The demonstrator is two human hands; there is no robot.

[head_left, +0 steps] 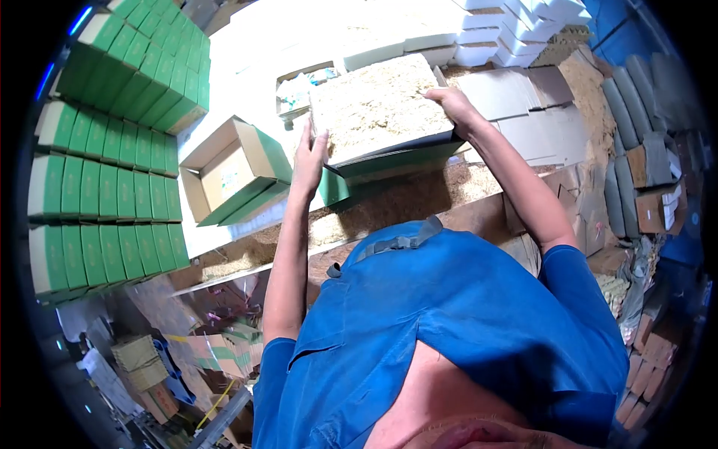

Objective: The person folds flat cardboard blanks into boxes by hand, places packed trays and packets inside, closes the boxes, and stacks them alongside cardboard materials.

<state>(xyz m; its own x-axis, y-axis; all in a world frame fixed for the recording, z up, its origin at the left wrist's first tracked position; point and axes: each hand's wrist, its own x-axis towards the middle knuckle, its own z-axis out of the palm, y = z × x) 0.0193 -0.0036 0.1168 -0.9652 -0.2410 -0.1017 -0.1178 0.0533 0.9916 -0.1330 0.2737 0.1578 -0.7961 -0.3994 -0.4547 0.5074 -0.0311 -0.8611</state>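
A white box (pixel 422 141), full to the top with pale, straw-like shavings (pixel 381 101), is held between my two hands. My left hand (pixel 308 159) presses along its left side with the fingers pointing forward. At the far right corner, my right hand (pixel 453 111) grips its edge, thumb on top. Directly under the white box shows a green carton (pixel 407 165), mostly covered by it. Left of my left hand stands an open green carton (pixel 260 166) with a brown inside. Behind it, a small open box (pixel 280 78) contains white and blue packets.
Stacked green cartons (pixel 112 183) line the table's left side. White boxes (pixel 479 34) are piled at the back right. Flat cardboard pieces (pixel 516 112) lie to the right, and loose shavings (pixel 449 191) cover the near edge. Grey sacks (pixel 627 105) stand at far right.
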